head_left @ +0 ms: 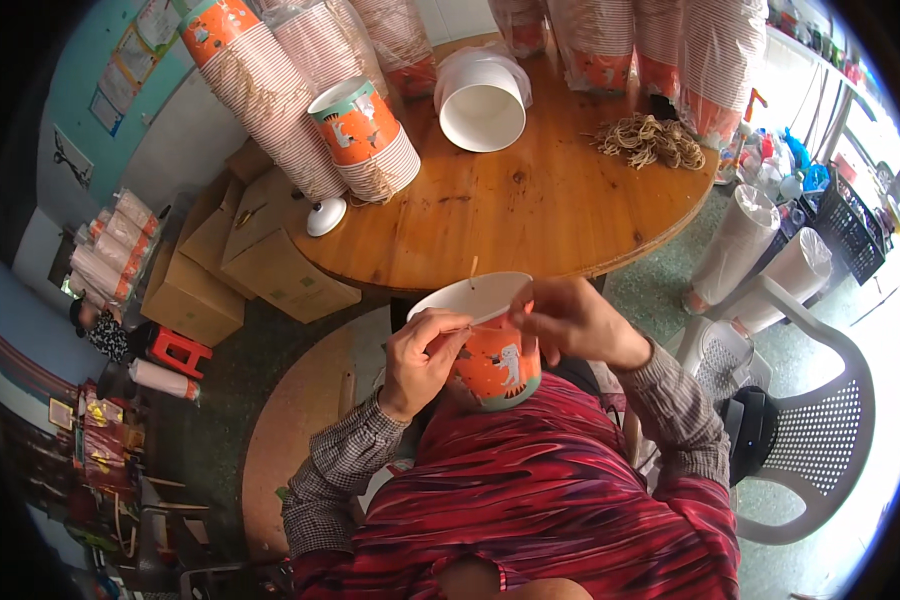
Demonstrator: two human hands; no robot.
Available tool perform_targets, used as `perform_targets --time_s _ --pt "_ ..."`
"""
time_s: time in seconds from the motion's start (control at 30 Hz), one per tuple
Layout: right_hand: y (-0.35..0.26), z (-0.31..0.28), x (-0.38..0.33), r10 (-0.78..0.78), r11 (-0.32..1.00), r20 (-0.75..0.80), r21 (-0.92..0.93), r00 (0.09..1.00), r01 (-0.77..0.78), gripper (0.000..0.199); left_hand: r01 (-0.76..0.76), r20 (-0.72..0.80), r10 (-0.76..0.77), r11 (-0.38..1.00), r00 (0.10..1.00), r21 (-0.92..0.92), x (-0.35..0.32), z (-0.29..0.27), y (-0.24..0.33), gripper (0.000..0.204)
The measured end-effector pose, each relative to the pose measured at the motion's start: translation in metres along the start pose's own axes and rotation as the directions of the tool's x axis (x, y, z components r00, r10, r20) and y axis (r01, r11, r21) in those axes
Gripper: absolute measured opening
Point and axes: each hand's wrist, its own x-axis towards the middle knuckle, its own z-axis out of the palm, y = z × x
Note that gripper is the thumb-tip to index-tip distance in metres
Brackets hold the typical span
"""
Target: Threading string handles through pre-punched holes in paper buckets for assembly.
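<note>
An orange paper bucket (510,365) with a green base band, a white inside and printed animal figures rests tilted on my lap. My left hand (422,355) is at its near left rim, thumb and finger pinched on what looks like a thin strand of twine. A short twine end (474,266) sticks up by the far rim. My right hand (580,325) curls over the right side of the rim, fingers bent together and slightly blurred. Whatever sits between those fingertips is hidden.
Beyond my lap stands a round wooden table (510,220) with stacked paper buckets (380,165), a white bucket on its side (482,115), a white lid (326,216) and a twine bundle (650,142). Cardboard boxes (200,260) stand left; a plastic chair (820,430) stands right.
</note>
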Motion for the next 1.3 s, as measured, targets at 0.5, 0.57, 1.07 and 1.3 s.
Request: perform_targets --time_s 0.5,0.57,1.07,1.3 --pt "0.032 0.032 -0.002 -0.4 0.529 0.174 -0.758 0.9 0.381 0.02 -0.016 0.037 0.018 0.999 0.999 -0.03 0.001 0.001 0.001 0.021" --pt "0.029 0.029 -0.001 -0.373 0.503 0.204 -0.775 0.905 0.382 0.02 -0.02 0.043 0.022 0.999 0.999 -0.04 0.005 -0.003 0.005 0.021" --pt "0.006 -0.016 -0.001 -0.459 0.675 0.252 -0.524 0.852 0.519 0.01 -0.088 0.161 0.092 0.996 0.983 -0.034 0.001 -0.015 0.0 0.018" --pt "0.027 -0.072 0.031 -0.419 0.503 -0.088 -0.851 0.903 0.15 0.018 -0.24 0.219 0.25 0.968 0.943 -0.072 -0.013 -0.024 0.009 0.022"
